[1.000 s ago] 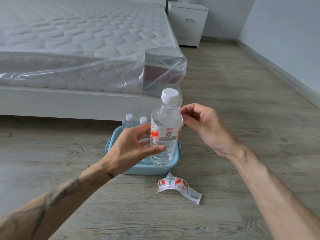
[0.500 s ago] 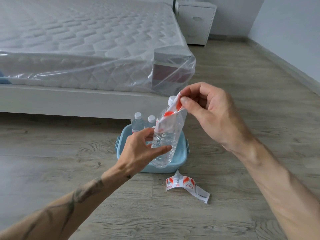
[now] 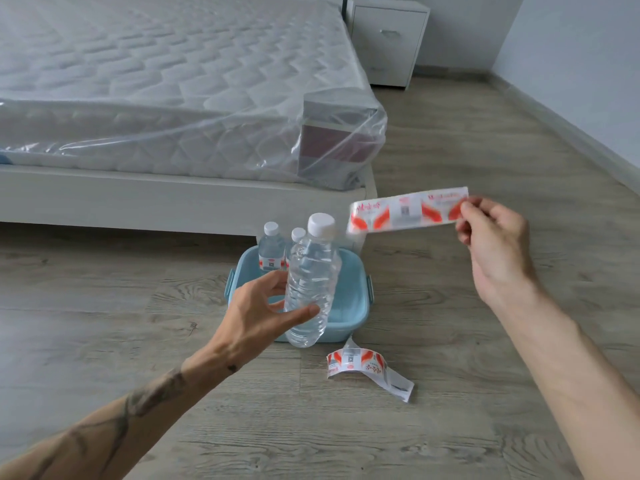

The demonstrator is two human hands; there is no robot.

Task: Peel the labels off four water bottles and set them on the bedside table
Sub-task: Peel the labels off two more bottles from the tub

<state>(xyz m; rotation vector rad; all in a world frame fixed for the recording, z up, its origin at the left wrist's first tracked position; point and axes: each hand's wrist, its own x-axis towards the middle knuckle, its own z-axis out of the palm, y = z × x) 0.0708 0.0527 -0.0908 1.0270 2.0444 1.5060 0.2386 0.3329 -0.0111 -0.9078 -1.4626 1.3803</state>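
My left hand (image 3: 258, 315) grips a clear water bottle (image 3: 311, 278) with a white cap, bare of any label, held upright over the light blue tub (image 3: 349, 318). My right hand (image 3: 491, 237) pinches one end of a red-and-white label strip (image 3: 407, 211), stretched out flat to the right of the bottle and free of it. Two labelled bottles (image 3: 270, 251) stand in the far left of the tub, partly hidden behind the held bottle. Another peeled label (image 3: 367, 367) lies curled on the floor in front of the tub. The white bedside table (image 3: 388, 39) stands far back by the wall.
A bed with a plastic-wrapped mattress (image 3: 173, 98) fills the left and back, its white frame just behind the tub. Grey wood floor (image 3: 467, 140) runs along the bed's right side to the bedside table. A wall with a skirting board (image 3: 571, 133) borders the right.
My right hand has pulled the label fully off the bottle and moved it out to the right. The left hand still holds the bottle, now bare.
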